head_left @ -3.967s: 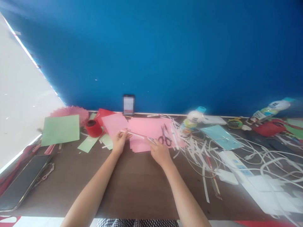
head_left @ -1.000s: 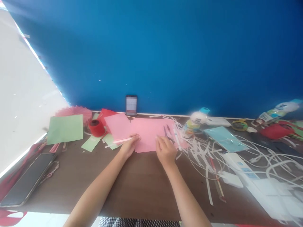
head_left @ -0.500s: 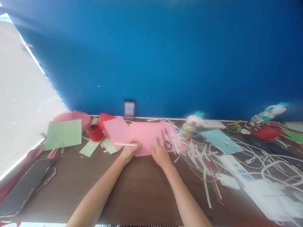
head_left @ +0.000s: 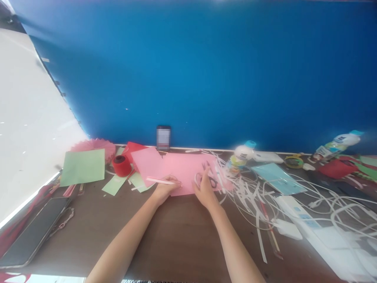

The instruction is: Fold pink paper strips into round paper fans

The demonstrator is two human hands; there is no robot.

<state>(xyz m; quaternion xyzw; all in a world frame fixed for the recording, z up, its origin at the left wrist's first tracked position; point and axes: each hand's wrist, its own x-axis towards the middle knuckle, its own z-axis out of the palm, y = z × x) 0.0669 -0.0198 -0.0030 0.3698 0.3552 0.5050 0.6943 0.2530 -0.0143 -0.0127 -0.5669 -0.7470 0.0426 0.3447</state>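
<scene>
Strip [head_left: 161, 181] pinched between left hand [head_left: 165, 190] fingertips, right hand [head_left: 204, 188] on scissors [head_left: 211, 182], grip unclear

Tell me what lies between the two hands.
In the head view, pink paper lies between the left hand, which holds a thin strip, and the right hand at the scissors.

table [head_left: 176, 236]: brown wood, set against a blue wall | centre-back: overlapping pink sheets [head_left: 182, 167] | left: green sheet [head_left: 83, 167], green offcuts [head_left: 114, 184], red spool [head_left: 121, 165], pink pleated fan [head_left: 94, 145] | front-left edge: dark phone [head_left: 32, 232] | right: heap of white paper strips [head_left: 250, 188], light blue sheet [head_left: 277, 177], bottle [head_left: 241, 155], white power strip [head_left: 300, 214] with cables
</scene>
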